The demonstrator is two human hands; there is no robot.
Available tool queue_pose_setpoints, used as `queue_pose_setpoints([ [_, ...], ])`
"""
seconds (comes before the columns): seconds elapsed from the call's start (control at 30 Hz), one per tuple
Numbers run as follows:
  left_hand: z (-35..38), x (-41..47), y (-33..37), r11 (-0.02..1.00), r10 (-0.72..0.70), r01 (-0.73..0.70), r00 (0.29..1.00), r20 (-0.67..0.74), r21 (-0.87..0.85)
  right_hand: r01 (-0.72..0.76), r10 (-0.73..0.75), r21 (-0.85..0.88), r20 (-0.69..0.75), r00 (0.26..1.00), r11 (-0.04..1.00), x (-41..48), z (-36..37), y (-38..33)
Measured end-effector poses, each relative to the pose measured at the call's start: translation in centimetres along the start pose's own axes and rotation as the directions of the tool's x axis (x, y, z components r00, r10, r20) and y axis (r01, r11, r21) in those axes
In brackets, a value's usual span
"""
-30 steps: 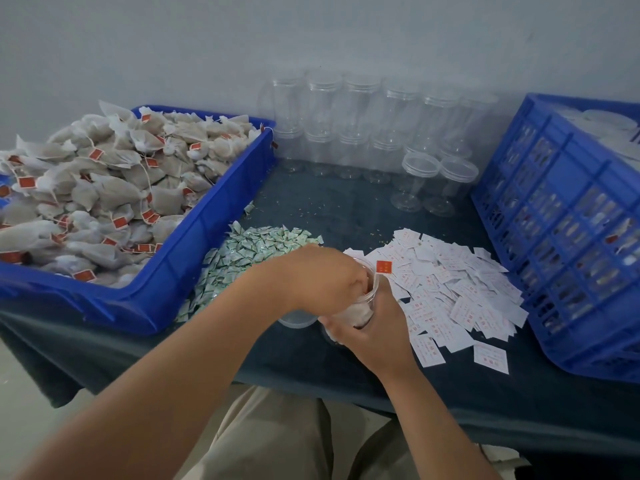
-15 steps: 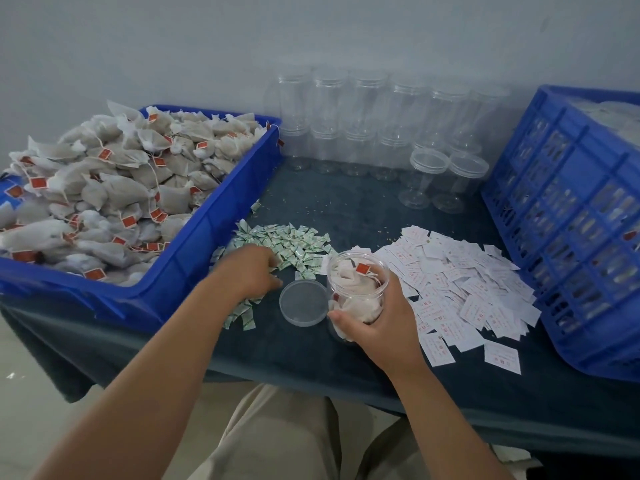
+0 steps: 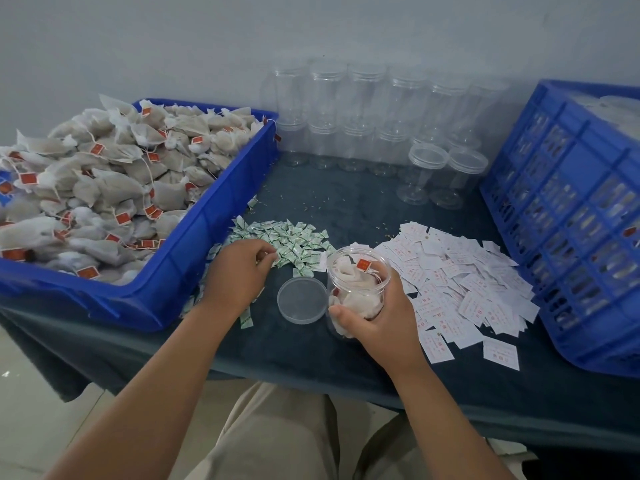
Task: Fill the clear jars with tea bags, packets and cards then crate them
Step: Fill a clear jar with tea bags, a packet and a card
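Clear jar point(image 3: 356, 282) is packed with tea bags point(image 3: 353, 299) and stands on the worktop point(image 3: 311, 348) near the front edge. The right hand point(image 3: 377, 317) is wrapped round its lower half, grip curled snug on the plastic. What's changed: a second ago the left hand point(image 3: 239, 271) was up at the jar mouth pushing bags down, and now it's gone over to the green packets point(image 3: 294, 242) at about 10 o'clock from the jar. Its grip is curled down onto the pile with fingertips in among the packets, but honestly I can't tell if it's pinched one yet. So I reckon the tea bag part is done for this jar and it's packet time, then one of the white cards point(image 3: 460, 282) at 3 o'clock. Meanwhile the lid point(image 3: 302, 299) lies flat just beside the jar at 9 o'clock, not on yet. The blue tray point(image 3: 194, 258) of loose bags is out at 9 to 10, the empty jars point(image 3: 363, 109) at 12, and the blue crate point(image 3: 571, 202) way out at 3, where this one should end up.
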State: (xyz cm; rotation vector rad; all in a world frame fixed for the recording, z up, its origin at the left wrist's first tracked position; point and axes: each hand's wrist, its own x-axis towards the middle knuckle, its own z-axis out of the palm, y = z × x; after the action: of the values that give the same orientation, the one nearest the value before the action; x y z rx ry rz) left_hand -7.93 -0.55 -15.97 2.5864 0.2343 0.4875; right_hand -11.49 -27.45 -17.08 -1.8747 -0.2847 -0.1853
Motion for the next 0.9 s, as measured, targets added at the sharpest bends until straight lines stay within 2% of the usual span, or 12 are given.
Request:
queue_pose_setpoints([
  [0.13,-0.3,-0.4,0.0,0.998,-0.012,0.005,0.995,-0.096,-0.070,0.005,-0.005,-0.001,0.006,1.000,1.000,-0.1,0.1,-0.2],
  [0.2,-0.5,-0.6,0.5,0.981,-0.084,0.065,0.991,-0.100,-0.181,0.008,-0.008,0.007,0.003,1.000,1.000,-0.1,0.1,-0.4],
  [0.27,-1.0,-0.8,1.5,0.909,-0.212,0.179,0.976,-0.047,-0.378,0.008,-0.008,0.000,-0.003,1.000,1.000,-0.1,0.0,-0.5],
  [0.33,-1.8,-0.9,2.9,0.827,-0.279,0.245,0.960,0.009,-0.505,0.015,-0.015,-0.020,-0.005,1.000,1.000,-0.1,0.0,-0.5],
  [0.4,-2.7,-1.1,4.6,0.808,-0.251,0.232,0.967,0.039,-0.542,0.021,-0.022,-0.022,-0.003,1.000,1.000,-0.1,0.0,-0.5],
  [0.53,-4.6,-1.6,8.9,0.758,-0.059,0.097,0.995,0.080,-0.645,0.034,-0.034,-0.037,-0.001,0.999,0.999,0.0,-0.2,-0.5],
  [0.6,-5.3,-1.7,10.8,0.784,0.084,-0.010,0.992,0.090,-0.621,0.034,-0.034,-0.040,0.001,0.999,0.999,0.0,-0.2,-0.6],
  [0.67,-5.3,-1.6,12.4,0.836,0.200,-0.064,0.960,0.195,-0.546,0.035,-0.035,-0.028,0.006,0.999,0.999,0.0,-0.1,-0.4],
  [0.77,-4.4,-1.6,13.5,0.937,0.221,-0.089,0.899,0.378,-0.337,0.053,-0.053,-0.045,0.006,0.999,0.998,-0.1,0.0,-0.2],
  [0.9,-3.5,-1.6,13.9,0.973,0.230,-0.203,0.904,0.361,-0.112,0.092,-0.093,-0.067,-0.010,0.996,0.993,-0.2,-0.2,-0.6],
])
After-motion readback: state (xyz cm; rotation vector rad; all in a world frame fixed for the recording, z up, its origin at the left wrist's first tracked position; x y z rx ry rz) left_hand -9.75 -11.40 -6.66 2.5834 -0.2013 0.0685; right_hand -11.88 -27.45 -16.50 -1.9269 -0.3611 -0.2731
